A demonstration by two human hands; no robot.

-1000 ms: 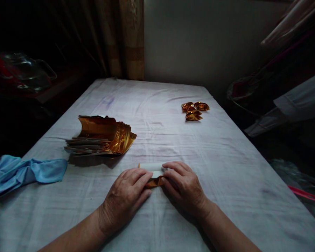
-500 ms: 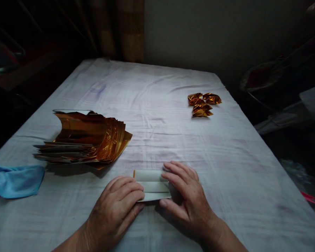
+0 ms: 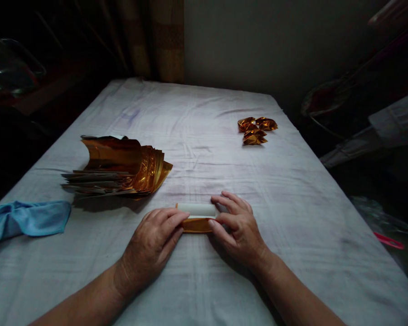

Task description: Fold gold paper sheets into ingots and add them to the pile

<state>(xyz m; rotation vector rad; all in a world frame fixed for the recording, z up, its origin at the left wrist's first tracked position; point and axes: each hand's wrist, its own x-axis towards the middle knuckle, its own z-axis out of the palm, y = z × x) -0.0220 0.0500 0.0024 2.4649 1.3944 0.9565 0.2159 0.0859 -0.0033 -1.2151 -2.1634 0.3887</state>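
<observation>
A partly folded sheet of gold foil paper (image 3: 197, 225) lies on the cloth in front of me, its near edge turned up gold side out and its far part showing the white back. My left hand (image 3: 153, 240) grips the left end, thumb at the near fold and fingers over the top. At the right end, my right hand (image 3: 238, 228) pinches the near fold with thumb and index finger; its other fingers spread over the far side. A curled stack of gold foil paper (image 3: 114, 156) sits beyond my left hand. Several folded gold foil ingots (image 3: 255, 136) rest at the far right.
A white cloth (image 3: 190, 113) with wrinkles covers the table. A light blue cloth (image 3: 37, 219) lies at the left edge. Past the right edge, lower down, are a pink strip (image 3: 389, 241) and clear plastic (image 3: 377, 215). A wall and curtain (image 3: 168, 40) stand behind.
The near edge of the sheet has been folded up and over, so its gold side now shows between my hands. The view has shifted slightly.
</observation>
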